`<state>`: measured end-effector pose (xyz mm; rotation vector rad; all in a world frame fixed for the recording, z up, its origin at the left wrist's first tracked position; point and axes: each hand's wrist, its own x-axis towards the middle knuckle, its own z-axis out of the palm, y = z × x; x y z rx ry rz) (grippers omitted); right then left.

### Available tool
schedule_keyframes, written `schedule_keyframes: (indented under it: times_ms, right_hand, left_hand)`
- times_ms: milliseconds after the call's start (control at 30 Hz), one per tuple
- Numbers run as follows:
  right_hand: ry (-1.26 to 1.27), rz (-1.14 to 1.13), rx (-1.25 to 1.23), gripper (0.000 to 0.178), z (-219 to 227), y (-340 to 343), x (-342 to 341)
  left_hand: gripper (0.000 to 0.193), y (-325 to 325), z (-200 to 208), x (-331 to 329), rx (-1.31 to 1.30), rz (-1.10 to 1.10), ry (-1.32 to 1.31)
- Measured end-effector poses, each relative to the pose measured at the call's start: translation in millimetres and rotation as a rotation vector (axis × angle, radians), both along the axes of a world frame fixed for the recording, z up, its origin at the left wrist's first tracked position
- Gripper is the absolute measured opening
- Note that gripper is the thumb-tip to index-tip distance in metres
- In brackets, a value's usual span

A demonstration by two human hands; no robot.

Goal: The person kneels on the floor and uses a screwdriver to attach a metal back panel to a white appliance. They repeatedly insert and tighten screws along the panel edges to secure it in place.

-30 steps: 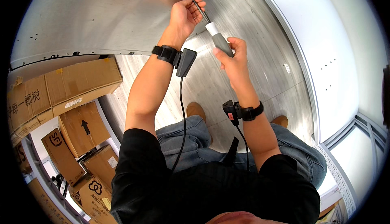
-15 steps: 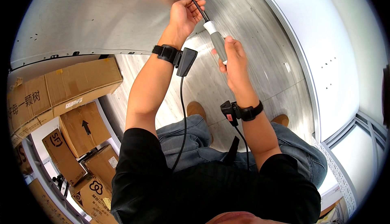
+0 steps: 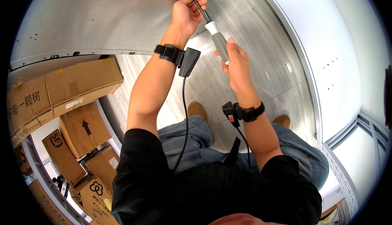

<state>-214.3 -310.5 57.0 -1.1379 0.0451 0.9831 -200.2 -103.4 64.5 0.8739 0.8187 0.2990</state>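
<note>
My right hand (image 3: 237, 62) grips a screwdriver (image 3: 218, 43) by its grey and white handle, held up in front of me. Its dark shaft (image 3: 200, 6) runs up and left toward a metal cabinet panel (image 3: 102, 17). My left hand (image 3: 185, 13) is raised beside the shaft, with its fingertips pinching it near the tip. Each wrist carries a black band with a small black device; a cable (image 3: 184, 119) hangs from the left one.
Several brown cardboard boxes (image 3: 69, 90) are stacked at the lower left by a white shelf frame. A white wall panel (image 3: 326, 49) rises on the right. My brown shoes (image 3: 198, 110) stand on the grey wood-pattern floor (image 3: 212, 90).
My right hand has shifted its hold on the handle, with the fingers now wrapped lower. The left hand stays on the shaft near the panel.
</note>
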Motion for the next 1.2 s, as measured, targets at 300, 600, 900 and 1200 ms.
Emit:
schedule_keyframes:
  times_ms: [300, 600, 900, 1200]
  right_hand:
    - [0.019, -0.072, -0.038, 0.036, 5.6, -1.7, 1.9]
    - [-0.096, 0.074, -0.023, 0.038, 1.4, 2.6, -2.6]
    - [0.004, -0.058, 0.022, 0.034, -2.6, 3.4, -5.2]
    - [-0.115, -0.019, 0.013, 0.031, 4.4, 2.4, -1.9]
  left_hand:
    - [0.035, -1.0, -1.9, 0.1, -0.004, 0.008, -0.015]
    - [0.035, -1.2, -2.1, 2.3, -0.014, 0.009, -0.002]
    - [0.033, -4.8, 2.0, 4.7, 0.018, 0.038, 0.022]
    - [0.03, -5.5, 3.3, 6.2, 0.029, 0.052, 0.067]
